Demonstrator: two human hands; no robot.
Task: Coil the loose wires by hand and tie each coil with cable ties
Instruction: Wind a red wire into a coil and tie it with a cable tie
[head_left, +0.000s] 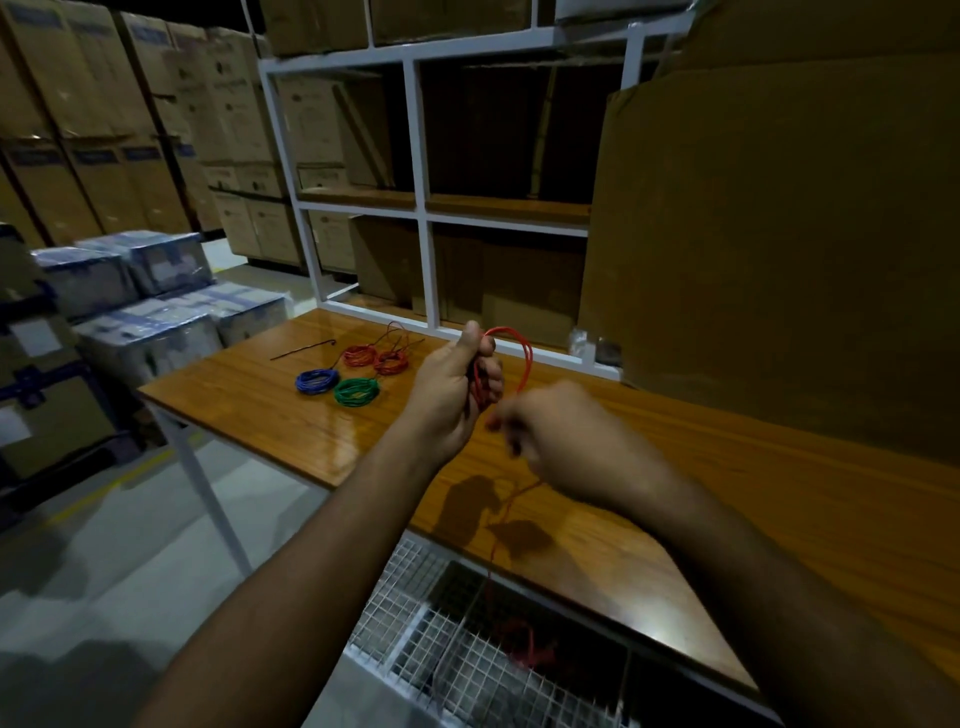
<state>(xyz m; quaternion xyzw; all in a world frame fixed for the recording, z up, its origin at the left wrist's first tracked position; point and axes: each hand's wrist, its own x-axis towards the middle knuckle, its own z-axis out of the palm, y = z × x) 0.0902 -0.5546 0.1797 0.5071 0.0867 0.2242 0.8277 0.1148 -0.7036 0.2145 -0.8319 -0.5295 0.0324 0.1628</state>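
Observation:
My left hand (457, 384) grips a partly wound red wire coil (522, 358) above the wooden table (701, 467), loops standing out to the right of the fist. My right hand (556, 436), blurred, is close beside it and pinches the same red wire, whose loose tail (501, 514) runs down over the table's front edge into a wire mesh basket (410, 613). Four finished coils lie at the far left of the table: blue (317, 381), green (356, 391) and two red (359, 355) (391, 362). A black cable tie (304, 349) lies behind them.
A white shelf frame (423, 218) with cardboard boxes stands at the table's back edge. A large cardboard sheet (779, 234) leans at the right. Wrapped cartons (150, 291) are stacked on the floor to the left.

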